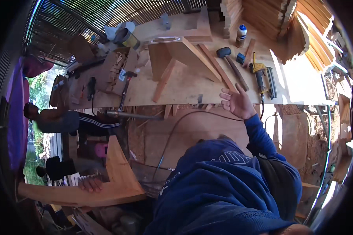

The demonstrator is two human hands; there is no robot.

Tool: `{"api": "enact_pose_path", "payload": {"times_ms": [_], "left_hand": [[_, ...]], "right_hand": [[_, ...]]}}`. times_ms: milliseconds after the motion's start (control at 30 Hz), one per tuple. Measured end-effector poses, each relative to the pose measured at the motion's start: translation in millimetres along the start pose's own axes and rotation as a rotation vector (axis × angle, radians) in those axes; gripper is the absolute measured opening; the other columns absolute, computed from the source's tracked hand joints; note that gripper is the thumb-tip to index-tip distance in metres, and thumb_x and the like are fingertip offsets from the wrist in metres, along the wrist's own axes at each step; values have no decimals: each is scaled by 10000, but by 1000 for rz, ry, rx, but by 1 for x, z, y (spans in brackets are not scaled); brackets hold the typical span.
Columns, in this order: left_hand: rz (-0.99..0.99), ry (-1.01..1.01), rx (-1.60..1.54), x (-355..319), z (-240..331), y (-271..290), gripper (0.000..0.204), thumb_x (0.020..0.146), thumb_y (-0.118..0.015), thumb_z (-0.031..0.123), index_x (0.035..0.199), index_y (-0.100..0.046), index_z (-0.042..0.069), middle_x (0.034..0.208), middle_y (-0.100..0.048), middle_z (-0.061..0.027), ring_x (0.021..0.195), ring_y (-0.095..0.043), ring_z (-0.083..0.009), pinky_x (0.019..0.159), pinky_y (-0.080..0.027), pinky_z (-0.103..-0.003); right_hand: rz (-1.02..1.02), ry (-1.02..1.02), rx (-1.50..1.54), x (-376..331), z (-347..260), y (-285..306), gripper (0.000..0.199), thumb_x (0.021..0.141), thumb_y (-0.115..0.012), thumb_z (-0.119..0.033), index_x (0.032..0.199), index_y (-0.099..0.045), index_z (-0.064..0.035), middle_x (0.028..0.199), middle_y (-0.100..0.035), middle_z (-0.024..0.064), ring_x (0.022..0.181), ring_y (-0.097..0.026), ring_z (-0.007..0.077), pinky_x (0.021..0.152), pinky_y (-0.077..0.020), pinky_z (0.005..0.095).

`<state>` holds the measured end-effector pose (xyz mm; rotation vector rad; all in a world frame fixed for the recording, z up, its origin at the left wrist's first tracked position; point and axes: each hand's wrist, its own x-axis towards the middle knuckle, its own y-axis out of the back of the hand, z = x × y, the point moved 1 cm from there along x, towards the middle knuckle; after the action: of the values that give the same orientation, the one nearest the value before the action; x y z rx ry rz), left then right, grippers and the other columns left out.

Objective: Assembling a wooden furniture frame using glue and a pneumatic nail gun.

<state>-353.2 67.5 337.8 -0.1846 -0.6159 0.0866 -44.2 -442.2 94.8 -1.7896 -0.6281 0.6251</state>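
Observation:
My left hand point(91, 184) has its fingers closed over the edge of an angled wooden piece point(78, 196), two boards joined in an L, at the lower left; its thumb is hidden. With palm up and fingers spread, my right hand point(239, 102) is empty near the workbench's front edge. Close to it lie a mallet point(233, 68) with a black head, a yellow and black nail gun point(261, 78) and a long wooden strip point(217, 67). Another joined wooden piece point(192, 56) stands on the workbench point(184, 92), with a whitish line around its upper end.
A blue-capped bottle point(241, 36) stands toward the back, near stacked wooden parts point(266, 19). A hammer point(126, 86) and a box of wood scraps point(119, 72) are on the left. A hose point(176, 126) runs below the bench. Another person point(59, 121) is at the left.

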Motion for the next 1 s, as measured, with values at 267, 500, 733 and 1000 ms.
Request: {"api": "enact_pose_path", "payload": {"times_ms": [267, 500, 733, 1000], "left_hand": [[849, 224, 225, -177, -197, 77, 701, 802, -667, 713, 1101, -475, 109, 823, -601, -57, 658, -602, -207, 611, -517, -366], [1551, 184, -96, -212, -280, -15, 679, 885, -394, 825, 1053, -541, 184, 804, -596, -62, 696, -585, -211, 614, -478, -360], [1360, -320, -351, -159, -277, -127, 875, 731, -490, 922, 895, -557, 65, 785, -515, -40, 687, -488, -182, 614, -437, -311], [1528, -279, -421, -80, -288, -167, 852, 739, -496, 911, 846, -468, 66, 770, -429, -36, 701, -421, -204, 668, -376, -326]], "right_hand": [[33, 376, 537, 84, -185, 129, 754, 1007, -524, -480, 1400, -302, 124, 1405, -454, 268, 1307, -468, 392, 1130, -413, 480], [413, 849, 178, 151, -340, 265, 658, 961, -607, -441, 1474, -408, -79, 1474, -405, 183, 1396, -351, 398, 1144, -323, 631], [524, 384, 881, 282, -374, 296, 675, 817, -752, -185, 1399, -466, 1, 1362, -530, 173, 1291, -491, 373, 1094, -407, 603], [154, 548, 320, 199, -361, 216, 588, 734, -724, -27, 1284, -537, 63, 1223, -609, 200, 1204, -571, 379, 1109, -400, 566]]}}
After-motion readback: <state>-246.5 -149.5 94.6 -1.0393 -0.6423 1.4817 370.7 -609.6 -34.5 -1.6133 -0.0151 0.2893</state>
